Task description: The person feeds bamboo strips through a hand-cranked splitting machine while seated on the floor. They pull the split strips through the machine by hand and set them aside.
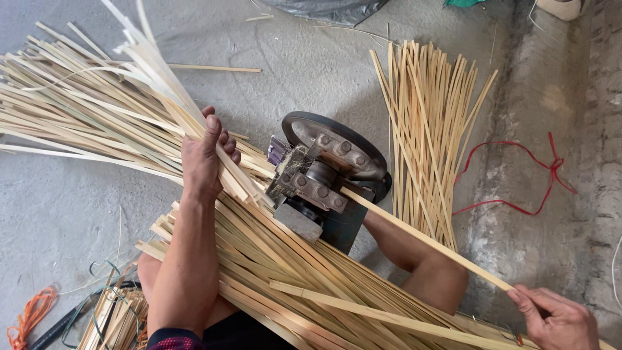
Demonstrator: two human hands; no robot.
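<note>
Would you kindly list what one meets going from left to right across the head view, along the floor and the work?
Orange cord → left hand pressing on the fanned bamboo strips → metal splitting machine → standing bundle of strips → red string → right hand pinching the strip coming out of the machine.

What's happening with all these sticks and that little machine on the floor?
A person sits on a concrete floor with a small metal machine between the legs. The left hand presses on a heap of thin bamboo strips beside the machine. The right hand pinches the end of one strip that runs out of the machine. More strips lie across the lap, and another pile lies behind the machine near a red cord.
</note>
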